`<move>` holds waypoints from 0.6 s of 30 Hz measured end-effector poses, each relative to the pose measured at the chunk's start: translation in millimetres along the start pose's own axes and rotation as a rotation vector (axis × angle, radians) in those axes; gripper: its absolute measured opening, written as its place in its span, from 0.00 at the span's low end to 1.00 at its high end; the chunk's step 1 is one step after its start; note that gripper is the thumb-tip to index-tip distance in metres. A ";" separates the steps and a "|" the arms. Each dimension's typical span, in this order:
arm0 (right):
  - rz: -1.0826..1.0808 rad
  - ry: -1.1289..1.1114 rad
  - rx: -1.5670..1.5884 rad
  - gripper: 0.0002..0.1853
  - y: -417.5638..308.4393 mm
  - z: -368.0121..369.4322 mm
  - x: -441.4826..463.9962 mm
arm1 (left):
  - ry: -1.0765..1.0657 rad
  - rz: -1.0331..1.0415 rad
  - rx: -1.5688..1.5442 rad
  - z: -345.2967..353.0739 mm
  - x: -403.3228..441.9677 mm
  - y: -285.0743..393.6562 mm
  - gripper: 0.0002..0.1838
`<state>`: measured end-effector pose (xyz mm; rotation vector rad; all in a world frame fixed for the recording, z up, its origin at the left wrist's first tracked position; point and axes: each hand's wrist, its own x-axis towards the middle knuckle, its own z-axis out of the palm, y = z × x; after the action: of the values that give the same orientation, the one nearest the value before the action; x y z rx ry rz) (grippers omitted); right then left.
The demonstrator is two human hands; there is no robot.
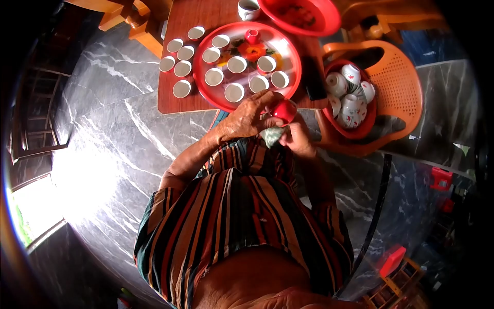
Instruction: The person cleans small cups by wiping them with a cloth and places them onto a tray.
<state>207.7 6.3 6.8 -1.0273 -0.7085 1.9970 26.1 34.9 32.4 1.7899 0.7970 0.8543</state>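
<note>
Just in front of the table edge, my left hand (246, 117) is closed around a small red cup (284, 111). My right hand (299, 138) is closed on a pale green-white cloth (271, 136) held against or just below that cup; its fingertips are partly hidden. Beyond my hands lies a round red-rimmed tray (202, 91) with a flower print, carrying several small cups with white insides, such as one cup (234, 92) near its front rim. A red teapot-like or overturned piece (252, 36) sits at the tray's far side.
Left of the tray, several more cups (182, 89) stand on the wooden table (172, 105). A red basin (324, 23) and a white mug (249, 9) are at the back. On the orange chair (406, 98) rests a red bowl (355, 134) of white patterned cups. A dark flat object (315, 85) lies right.
</note>
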 end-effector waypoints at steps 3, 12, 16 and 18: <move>0.161 -0.168 0.170 0.21 10.4 -12.7 -0.8 | 0.027 0.231 0.156 2.4 0.5 2.4 0.30; -0.745 0.085 -0.981 0.24 -11.1 -3.5 -4.3 | -0.081 -0.387 -0.275 9.7 -12.5 -15.6 0.25; -0.968 0.065 -1.403 0.28 -10.3 4.2 -6.0 | -0.067 -0.652 -0.496 18.0 -15.5 -15.6 0.26; -0.895 0.155 -1.324 0.27 7.6 -9.0 4.0 | 0.017 -0.464 -0.467 22.3 -21.7 -29.7 0.28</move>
<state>210.9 6.5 -5.2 -1.1605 -2.0421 0.5096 28.7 16.2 -6.2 1.1291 0.8914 0.6745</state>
